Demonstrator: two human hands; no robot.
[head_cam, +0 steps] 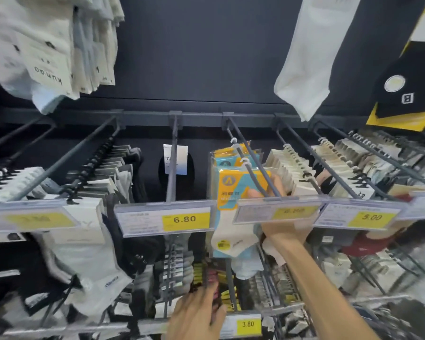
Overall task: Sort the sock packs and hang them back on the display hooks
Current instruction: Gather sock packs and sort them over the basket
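gripping a yellow-blue sock pack (233, 190) on its hook (252, 153), right hand (277, 212).

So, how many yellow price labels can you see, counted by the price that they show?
6.80 labels: 2
5.00 label: 1
3.80 label: 1
Unreadable label, far left: 1
Total: 5

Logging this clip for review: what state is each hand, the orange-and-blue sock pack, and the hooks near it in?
right hand: raised, fingers gripping the pack.
orange-and-blue sock pack: held at the hook's front end.
left hand: low, fingers on packs in the lower row.
middle hook: nearly bare, one dark pack at the back.
6.80 price tag: readable, clipped in front.
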